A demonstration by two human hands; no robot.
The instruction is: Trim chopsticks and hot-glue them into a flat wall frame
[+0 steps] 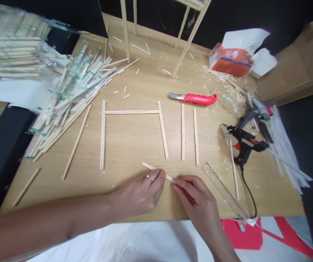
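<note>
One double wooden stick (169, 178) is held near the front edge of the bench (133, 140), long axis slanting down rightward, fingers of the left hand (142, 191) clamped mid-length, those of the right hand (198, 198) pinching its lower right end.

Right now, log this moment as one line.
left hand: holding paired sticks | right hand: pinching their right end | glue gun: at right | red cutter: beyond hands, blade exposed
</note>
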